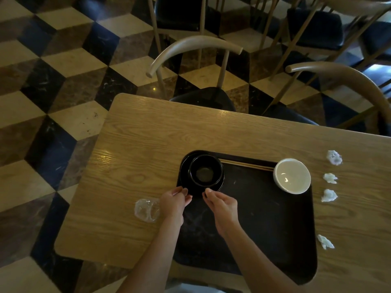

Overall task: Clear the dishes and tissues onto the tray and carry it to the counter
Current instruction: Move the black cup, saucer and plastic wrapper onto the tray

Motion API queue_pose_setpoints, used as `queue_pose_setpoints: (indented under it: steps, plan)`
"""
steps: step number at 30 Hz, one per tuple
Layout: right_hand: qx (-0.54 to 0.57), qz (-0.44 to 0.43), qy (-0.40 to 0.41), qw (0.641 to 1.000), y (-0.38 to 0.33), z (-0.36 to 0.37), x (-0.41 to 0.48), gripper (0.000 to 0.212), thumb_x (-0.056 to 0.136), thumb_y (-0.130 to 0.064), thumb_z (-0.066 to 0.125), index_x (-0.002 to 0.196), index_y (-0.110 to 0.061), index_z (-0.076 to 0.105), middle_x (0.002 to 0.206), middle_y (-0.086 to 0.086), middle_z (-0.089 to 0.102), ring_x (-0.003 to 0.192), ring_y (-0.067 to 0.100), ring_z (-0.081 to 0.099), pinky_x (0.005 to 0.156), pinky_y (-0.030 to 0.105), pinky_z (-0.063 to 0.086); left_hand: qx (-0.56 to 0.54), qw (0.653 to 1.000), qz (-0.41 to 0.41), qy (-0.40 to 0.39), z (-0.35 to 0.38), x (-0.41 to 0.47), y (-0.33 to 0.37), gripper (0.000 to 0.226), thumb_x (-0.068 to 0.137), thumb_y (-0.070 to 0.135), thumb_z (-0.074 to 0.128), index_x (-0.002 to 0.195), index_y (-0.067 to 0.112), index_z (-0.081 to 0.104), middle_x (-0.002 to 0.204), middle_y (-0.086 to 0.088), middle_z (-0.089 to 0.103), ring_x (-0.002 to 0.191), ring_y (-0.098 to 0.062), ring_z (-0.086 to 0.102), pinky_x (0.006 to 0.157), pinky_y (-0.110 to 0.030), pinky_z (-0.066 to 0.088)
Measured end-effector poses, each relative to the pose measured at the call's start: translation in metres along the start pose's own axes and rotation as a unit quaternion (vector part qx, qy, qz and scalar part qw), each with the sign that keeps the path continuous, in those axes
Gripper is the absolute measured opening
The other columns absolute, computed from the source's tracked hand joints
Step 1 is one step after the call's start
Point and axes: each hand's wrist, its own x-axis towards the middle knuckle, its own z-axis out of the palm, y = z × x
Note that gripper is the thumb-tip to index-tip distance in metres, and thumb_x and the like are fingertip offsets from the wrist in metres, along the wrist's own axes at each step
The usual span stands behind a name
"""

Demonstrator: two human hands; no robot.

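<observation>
Left hand [173, 203] and right hand [222, 205] loosely curled, empty, fingertips at plate [188, 187] rim, black bowl [206, 170] just beyond on tray [264, 208], white bowl [292, 176] far right of fingers, tissues [329, 195] further right, clear cup [147, 210] beside left hand

No text, label, brand, number or sign could be read anywhere in the view.
</observation>
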Motion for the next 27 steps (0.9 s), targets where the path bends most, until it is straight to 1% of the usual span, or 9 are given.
queue_pose_setpoints:
  steps: [3, 5, 8, 11, 16, 19, 24, 27]
  plan:
    - [-0.008, 0.012, -0.002, 1.000, 0.003, 0.007, 0.000, 0.010, 0.092, -0.006, 0.070, 0.094, -0.003, 0.080, 0.092, 0.009, 0.080, 0.096, 0.019, 0.076, 0.092, 0.034, 0.059, 0.005, 1.000, 0.006, -0.004, 0.000, 0.000, 0.001, 0.022, 0.089, -0.001, 0.069, 0.111, 0.002, 0.070, 0.102, -0.016, 0.075, 0.089, -0.026, 0.075, 0.077, -0.032, 0.061]
    - [-0.012, 0.018, -0.008, 1.000, 0.005, 0.012, 0.000, 0.011, 0.093, -0.005, 0.070, 0.094, -0.003, 0.080, 0.092, 0.010, 0.080, 0.095, 0.018, 0.077, 0.093, 0.034, 0.059, 0.007, 1.000, 0.010, -0.003, 0.000, 0.000, 0.002, 0.021, 0.089, -0.001, 0.069, 0.110, 0.002, 0.070, 0.102, -0.015, 0.074, 0.089, -0.026, 0.075, 0.078, -0.034, 0.061]
    - [-0.015, 0.025, -0.015, 0.999, 0.006, 0.019, 0.000, 0.012, 0.094, -0.003, 0.068, 0.091, -0.001, 0.080, 0.091, 0.011, 0.080, 0.093, 0.018, 0.077, 0.094, 0.035, 0.058, 0.012, 1.000, 0.014, -0.010, -0.001, 0.001, 0.003, 0.018, 0.089, 0.000, 0.069, 0.107, 0.004, 0.071, 0.100, -0.016, 0.075, 0.088, -0.025, 0.075, 0.074, -0.031, 0.061]
    - [-0.052, 0.019, -0.015, 0.998, 0.006, 0.022, 0.003, 0.014, 0.093, -0.006, 0.070, 0.086, -0.004, 0.081, 0.090, 0.011, 0.080, 0.093, 0.018, 0.077, 0.094, 0.038, 0.059, 0.025, 0.999, 0.012, -0.023, -0.003, 0.001, 0.005, 0.020, 0.090, 0.001, 0.068, 0.110, 0.001, 0.071, 0.099, -0.016, 0.076, 0.087, -0.024, 0.076, 0.073, -0.030, 0.061]
    - [-0.071, 0.019, -0.013, 0.997, 0.009, 0.024, 0.007, 0.014, 0.093, -0.009, 0.070, 0.086, -0.003, 0.082, 0.091, 0.014, 0.080, 0.094, 0.021, 0.077, 0.096, 0.042, 0.058, 0.028, 0.999, 0.006, -0.033, -0.004, 0.001, 0.009, 0.017, 0.091, 0.000, 0.068, 0.107, 0.004, 0.071, 0.100, -0.016, 0.075, 0.089, -0.026, 0.075, 0.073, -0.031, 0.062]
    - [-0.077, 0.014, -0.022, 0.997, 0.010, 0.024, 0.007, 0.016, 0.094, -0.010, 0.070, 0.087, -0.002, 0.081, 0.091, 0.014, 0.080, 0.095, 0.022, 0.077, 0.096, 0.044, 0.058, 0.023, 0.999, -0.002, -0.035, -0.004, 0.003, 0.010, 0.019, 0.090, -0.002, 0.067, 0.109, 0.001, 0.070, 0.099, -0.017, 0.075, 0.089, -0.027, 0.076, 0.070, -0.030, 0.061]
    - [-0.097, 0.005, -0.030, 0.995, 0.010, 0.023, 0.010, 0.016, 0.094, -0.012, 0.070, 0.087, -0.003, 0.081, 0.092, 0.014, 0.080, 0.096, 0.021, 0.077, 0.096, 0.044, 0.058, 0.028, 0.999, -0.008, -0.040, -0.006, 0.006, 0.009, 0.022, 0.090, -0.001, 0.069, 0.111, 0.001, 0.069, 0.101, -0.019, 0.075, 0.089, -0.028, 0.076, 0.071, -0.031, 0.062]
    - [-0.098, 0.000, -0.037, 0.995, 0.008, 0.021, 0.009, 0.016, 0.095, -0.011, 0.069, 0.089, -0.002, 0.081, 0.093, 0.013, 0.080, 0.096, 0.021, 0.077, 0.096, 0.043, 0.058, 0.027, 0.999, -0.011, -0.043, -0.007, 0.006, 0.011, 0.021, 0.090, -0.001, 0.068, 0.110, 0.000, 0.069, 0.099, -0.019, 0.075, 0.087, -0.028, 0.076, 0.071, -0.031, 0.062]
